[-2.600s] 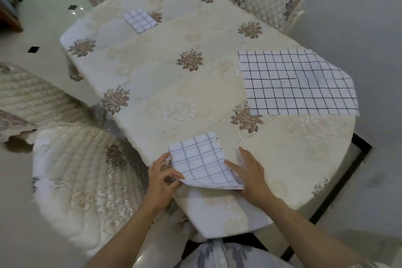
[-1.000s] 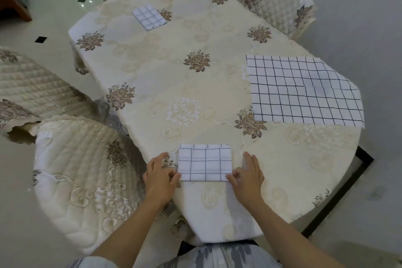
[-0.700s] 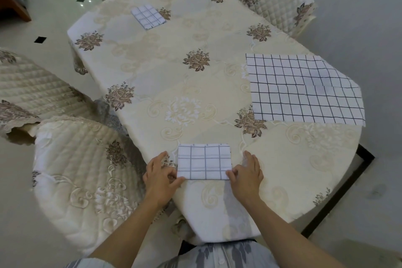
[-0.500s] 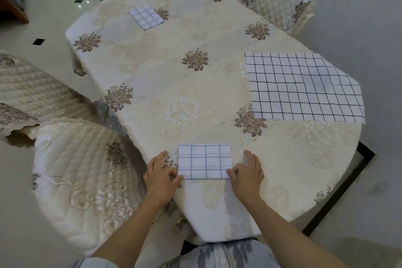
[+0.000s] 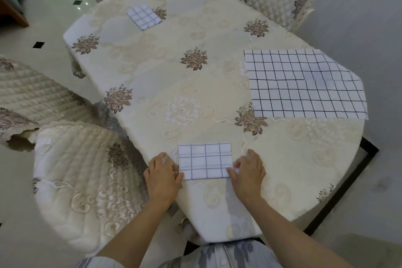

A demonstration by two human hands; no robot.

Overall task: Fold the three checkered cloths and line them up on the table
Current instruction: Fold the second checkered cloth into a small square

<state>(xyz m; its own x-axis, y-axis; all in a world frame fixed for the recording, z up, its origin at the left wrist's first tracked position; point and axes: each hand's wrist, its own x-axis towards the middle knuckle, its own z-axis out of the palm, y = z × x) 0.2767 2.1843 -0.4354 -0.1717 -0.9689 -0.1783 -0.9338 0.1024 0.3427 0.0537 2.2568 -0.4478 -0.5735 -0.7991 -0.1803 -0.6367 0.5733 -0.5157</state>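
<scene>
Where quilted chairs gather, floral-clothed table stands.

Plain grey wall, pale glossy tiled floor, quilted cream chairs
</scene>
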